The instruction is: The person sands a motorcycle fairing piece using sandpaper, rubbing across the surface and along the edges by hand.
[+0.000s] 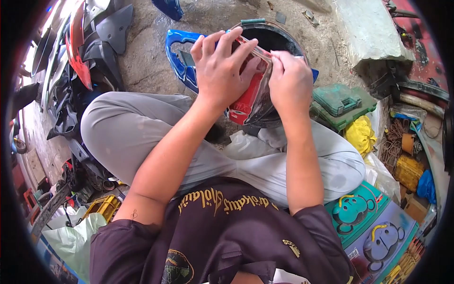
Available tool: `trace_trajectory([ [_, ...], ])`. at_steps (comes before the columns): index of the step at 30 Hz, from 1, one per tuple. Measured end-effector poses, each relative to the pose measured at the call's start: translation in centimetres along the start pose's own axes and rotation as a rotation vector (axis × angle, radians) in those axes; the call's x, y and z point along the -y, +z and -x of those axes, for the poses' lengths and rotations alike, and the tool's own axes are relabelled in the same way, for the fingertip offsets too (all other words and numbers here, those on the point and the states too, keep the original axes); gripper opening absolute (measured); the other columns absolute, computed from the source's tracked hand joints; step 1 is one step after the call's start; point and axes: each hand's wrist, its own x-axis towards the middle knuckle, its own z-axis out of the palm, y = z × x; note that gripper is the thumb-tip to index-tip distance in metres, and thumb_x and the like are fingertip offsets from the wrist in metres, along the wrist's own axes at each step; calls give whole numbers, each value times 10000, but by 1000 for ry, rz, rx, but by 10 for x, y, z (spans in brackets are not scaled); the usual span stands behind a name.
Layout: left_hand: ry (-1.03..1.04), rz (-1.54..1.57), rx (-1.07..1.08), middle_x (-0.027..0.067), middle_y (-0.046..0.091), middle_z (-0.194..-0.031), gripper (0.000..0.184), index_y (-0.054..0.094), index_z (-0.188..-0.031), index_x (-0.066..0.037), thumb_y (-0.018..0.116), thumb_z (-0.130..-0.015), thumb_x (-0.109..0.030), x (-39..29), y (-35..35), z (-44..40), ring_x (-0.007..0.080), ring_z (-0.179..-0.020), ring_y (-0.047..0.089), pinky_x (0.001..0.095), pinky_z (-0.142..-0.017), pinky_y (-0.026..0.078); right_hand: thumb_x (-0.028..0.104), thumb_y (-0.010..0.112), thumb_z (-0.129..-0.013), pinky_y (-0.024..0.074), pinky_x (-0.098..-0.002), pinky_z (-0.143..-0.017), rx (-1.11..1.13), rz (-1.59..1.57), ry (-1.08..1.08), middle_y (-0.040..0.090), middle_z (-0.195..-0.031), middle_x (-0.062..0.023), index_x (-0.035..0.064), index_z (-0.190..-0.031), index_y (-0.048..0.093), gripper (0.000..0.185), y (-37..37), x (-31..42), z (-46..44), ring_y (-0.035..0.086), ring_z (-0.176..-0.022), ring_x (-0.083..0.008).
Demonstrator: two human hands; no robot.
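A red panel (246,106) with dark edges and pale lettering stands tilted above my crossed legs. My left hand (220,71) is closed on its upper part, the fingers hooked over the top edge and the thumb against the red face. At the panel's upper right corner, my right hand (291,78) pinches the edge; its fingertips are partly hidden. Behind the panel is a black bucket (279,34) with a wire handle. A glossy blue fairing piece (177,66) shows beside my left hand, partly hidden behind it.
Black and red fairing parts (113,28) pile up at the left. Right of my knee are a green tool case (338,102), a yellow bag (360,135) and cartoon-mouse boxes (354,215). A yellow crate (101,208) sits at lower left, and a pale block (371,33) at upper right.
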Motion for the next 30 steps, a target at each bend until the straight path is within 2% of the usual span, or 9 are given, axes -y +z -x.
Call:
trace_trajectory([
  [2, -3, 12, 8, 30, 711, -1407, 365, 842, -1257, -274, 842, -902, -356, -2, -3, -1, 305, -1311, 607, 509, -1184, 354, 71, 635, -1048, 584, -525, -902, -7, 3, 6, 796, -1031, -219, -20, -1138, 777, 191, -3, 9, 11, 730, -995, -431],
  [5, -20, 4, 5, 26, 702, -1427, 374, 841, -1260, -277, 846, -895, -356, -3, -1, 0, 303, -1321, 598, 507, -1191, 349, 90, 702, -1026, 599, -517, -850, -29, 15, 29, 802, -1020, -215, 32, -1124, 826, 169, 3, 6, 13, 759, -926, -415],
  [6, -20, -2, 3, 25, 698, -1433, 380, 841, -1262, -279, 848, -891, -357, -3, 0, 0, 304, -1326, 596, 509, -1194, 348, 91, 625, -1055, 583, -532, -895, 3, -12, 10, 791, -1016, -218, -16, -1109, 773, 191, 1, 6, 5, 724, -981, -436],
  [9, -8, -3, 11, 26, 694, -1445, 386, 842, -1262, -283, 854, -885, -363, -2, 1, 1, 307, -1330, 593, 512, -1188, 351, 88, 695, -1029, 597, -519, -851, -14, 17, -5, 801, -1025, -217, 28, -1140, 822, 178, 5, -2, -4, 757, -939, -420],
  [13, -11, -13, 8, 32, 701, -1430, 371, 841, -1251, -280, 852, -891, -365, -2, -1, -2, 311, -1318, 599, 509, -1166, 362, 101, 683, -1046, 595, -516, -842, -119, -43, -1, 796, -988, -229, 9, -1108, 820, 176, 13, 2, 23, 759, -935, -428],
  [16, -6, -19, -10, 29, 702, -1423, 366, 842, -1240, -277, 856, -885, -365, -1, 4, -1, 309, -1318, 599, 509, -1166, 362, 74, 658, -1029, 591, -534, -869, -14, -52, 24, 781, -979, -223, -24, -1077, 774, 159, 6, 2, 4, 730, -957, -441],
  [22, -13, -8, 10, 21, 701, -1429, 392, 845, -1259, -287, 854, -876, -372, -2, 1, -2, 309, -1329, 592, 511, -1202, 344, 92, 652, -1039, 582, -547, -847, -127, -54, 5, 771, -954, -224, 5, -1053, 775, 151, 16, 5, 25, 715, -926, -440],
  [25, -15, -12, 3, 17, 697, -1437, 401, 846, -1260, -287, 855, -869, -374, -1, 5, -1, 310, -1330, 591, 517, -1207, 343, 94, 681, -1048, 596, -522, -846, -51, -19, 35, 797, -1002, -238, 18, -1107, 816, 166, 6, 6, 6, 762, -933, -439],
  [30, 6, -16, 1, 36, 677, -1487, 411, 842, -1271, -278, 859, -876, -389, 3, 2, -3, 310, -1355, 579, 521, -1205, 343, 127, 664, -1059, 583, -545, -857, -31, -25, 31, 784, -970, -217, 35, -1069, 789, 155, 10, 1, -4, 721, -938, -434],
])
